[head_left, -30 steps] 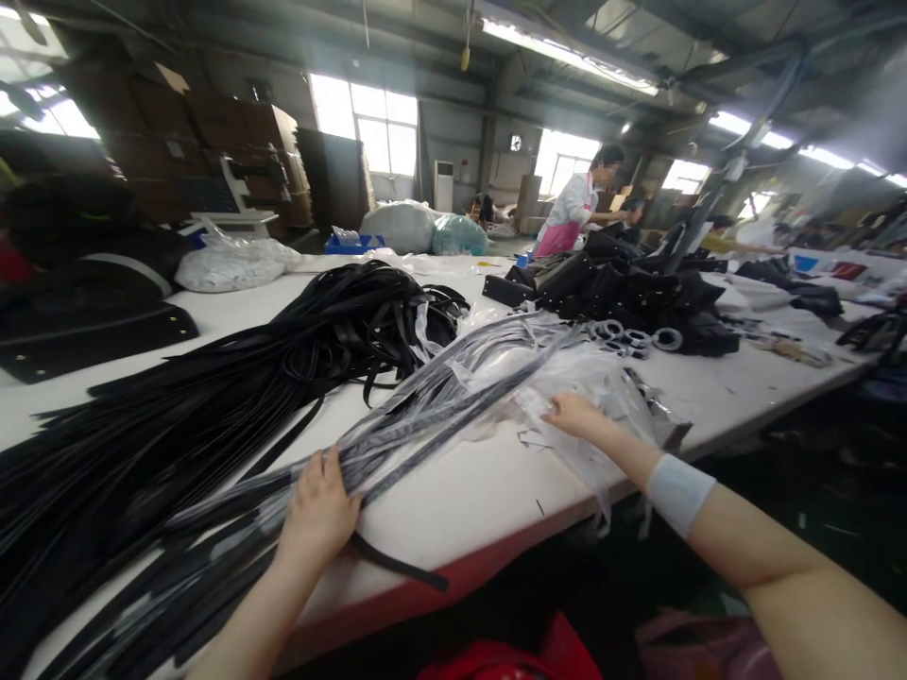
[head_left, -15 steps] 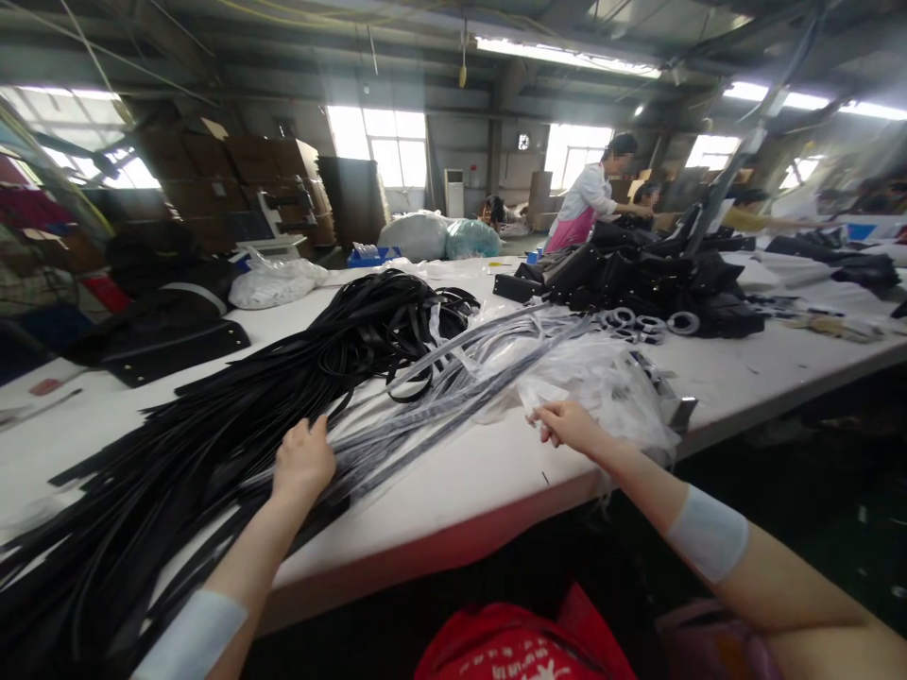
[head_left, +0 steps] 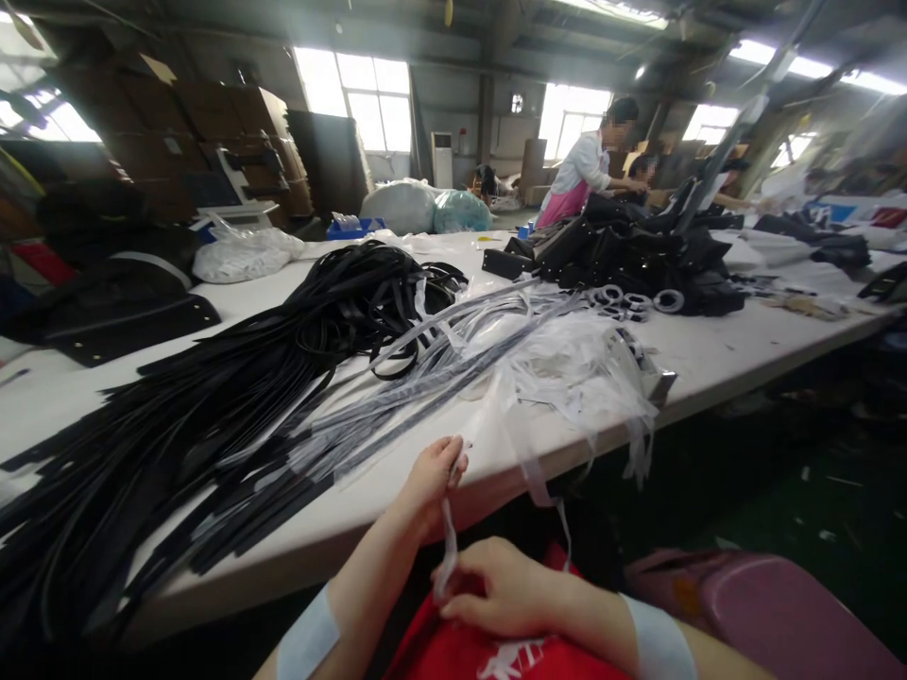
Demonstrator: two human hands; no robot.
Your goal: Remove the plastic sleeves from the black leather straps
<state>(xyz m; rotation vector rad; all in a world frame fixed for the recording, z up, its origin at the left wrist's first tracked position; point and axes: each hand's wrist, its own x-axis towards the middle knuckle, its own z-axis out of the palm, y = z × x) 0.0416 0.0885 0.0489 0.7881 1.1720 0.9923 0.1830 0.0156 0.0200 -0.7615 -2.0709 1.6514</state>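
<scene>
Over the table's front edge, my left hand is closed on a thin translucent plastic strip. Lower down, in front of the red apron, my right hand pinches the strip's lower end. Beyond my left hand lies a heap of clear plastic film, part of it hanging over the edge. To the left, long straps in clear sleeves lie beside a large bundle of bare black straps.
The long white table carries a pile of black bags and several white rings. A white plastic bag lies at the back left. A person stands across the table. A pink seat is at lower right.
My left hand has left the sleeved straps and moved right. My right hand has come down and back towards my body. A plastic strip now runs between them. The view has shifted slightly.
</scene>
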